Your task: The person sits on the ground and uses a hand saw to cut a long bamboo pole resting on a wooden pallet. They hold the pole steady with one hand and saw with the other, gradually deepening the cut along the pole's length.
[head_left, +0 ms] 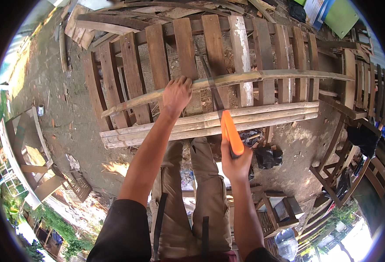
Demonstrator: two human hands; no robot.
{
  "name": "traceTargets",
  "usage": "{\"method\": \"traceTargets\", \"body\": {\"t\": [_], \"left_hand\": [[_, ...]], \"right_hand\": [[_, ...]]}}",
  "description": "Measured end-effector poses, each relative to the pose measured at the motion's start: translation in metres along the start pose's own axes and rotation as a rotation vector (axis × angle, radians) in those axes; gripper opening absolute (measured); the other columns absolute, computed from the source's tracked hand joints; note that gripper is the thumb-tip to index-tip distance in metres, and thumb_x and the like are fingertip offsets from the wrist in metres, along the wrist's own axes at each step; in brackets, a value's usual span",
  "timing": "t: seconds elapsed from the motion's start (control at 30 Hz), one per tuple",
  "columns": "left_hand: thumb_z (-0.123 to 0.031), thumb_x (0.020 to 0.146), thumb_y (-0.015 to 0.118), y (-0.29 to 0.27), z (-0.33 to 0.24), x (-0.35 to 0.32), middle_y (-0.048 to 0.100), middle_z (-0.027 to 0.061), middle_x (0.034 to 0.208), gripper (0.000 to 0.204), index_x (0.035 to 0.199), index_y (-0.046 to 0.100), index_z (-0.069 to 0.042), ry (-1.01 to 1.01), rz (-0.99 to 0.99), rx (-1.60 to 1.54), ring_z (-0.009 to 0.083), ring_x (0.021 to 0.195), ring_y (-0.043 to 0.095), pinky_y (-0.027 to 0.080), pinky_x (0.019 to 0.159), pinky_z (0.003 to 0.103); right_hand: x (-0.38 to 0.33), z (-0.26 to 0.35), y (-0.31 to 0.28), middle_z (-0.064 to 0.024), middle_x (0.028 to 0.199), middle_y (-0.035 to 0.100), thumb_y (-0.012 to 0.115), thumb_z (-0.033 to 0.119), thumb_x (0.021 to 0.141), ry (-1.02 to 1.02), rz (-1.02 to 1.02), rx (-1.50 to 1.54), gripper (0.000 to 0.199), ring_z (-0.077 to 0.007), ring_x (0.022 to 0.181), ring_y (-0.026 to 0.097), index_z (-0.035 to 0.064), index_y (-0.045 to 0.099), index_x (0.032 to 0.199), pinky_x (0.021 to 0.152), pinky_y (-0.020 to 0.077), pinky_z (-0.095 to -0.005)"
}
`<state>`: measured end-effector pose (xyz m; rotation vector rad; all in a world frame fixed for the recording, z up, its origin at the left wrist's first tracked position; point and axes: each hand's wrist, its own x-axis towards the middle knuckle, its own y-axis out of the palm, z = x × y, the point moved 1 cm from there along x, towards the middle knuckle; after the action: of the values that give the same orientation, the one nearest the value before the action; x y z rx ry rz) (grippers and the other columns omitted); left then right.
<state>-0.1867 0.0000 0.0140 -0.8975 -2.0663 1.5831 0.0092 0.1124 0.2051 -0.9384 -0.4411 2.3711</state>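
My left hand (178,94) is closed around a long, slightly bowed bamboo strip (293,74), which lies crosswise over a slatted wooden platform (156,52). In my right hand (237,162) is a handsaw (232,133) with an orange handle. Its dark blade points away from me and crosses the strip just right of my left hand. Whether the teeth have cut into the strip, I cannot tell. Several more bamboo lengths (267,117) lie side by side along the platform's near edge, under the saw's handle end.
Old boards (107,27) are piled beyond the platform. A wooden frame (332,161) stands at right, with a black plastic bag (269,157) on the ground nearer me. At left are a small can (41,110) and a wooden table-like structure (24,144). My legs are close to the near edge.
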Motion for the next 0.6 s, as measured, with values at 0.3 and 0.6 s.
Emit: {"method": "traceTargets", "body": {"t": [0.3, 0.6], "left_hand": [[-0.043, 0.091, 0.067, -0.009, 0.016, 0.029, 0.063, 0.0052, 0.109, 0.037, 0.105, 0.065, -0.009, 0.088, 0.063, -0.039, 0.0248, 0.107, 0.057, 0.044, 0.093, 0.040], [-0.060, 0.082, 0.073, -0.018, 0.037, -0.021, 0.059, 0.0155, 0.122, 0.082, 0.137, 0.049, -0.003, 0.077, -0.054, 0.049, 0.0313, 0.113, 0.056, 0.040, 0.101, 0.044]], "right_hand": [[-0.119, -0.067, -0.043, -0.0100, 0.062, 0.059, 0.065, 0.007, 0.088, -0.272, -0.101, -0.153, 0.012, -0.0184, 0.050, 0.056, -0.0025, 0.064, 0.081, 0.047, 0.0424, -0.0335], [-0.072, -0.110, -0.048, -0.0073, 0.059, 0.053, 0.062, 0.007, 0.093, -0.141, -0.367, -0.123, 0.019, -0.0227, 0.048, 0.052, -0.0007, 0.058, 0.076, 0.047, 0.0378, -0.0369]]}}
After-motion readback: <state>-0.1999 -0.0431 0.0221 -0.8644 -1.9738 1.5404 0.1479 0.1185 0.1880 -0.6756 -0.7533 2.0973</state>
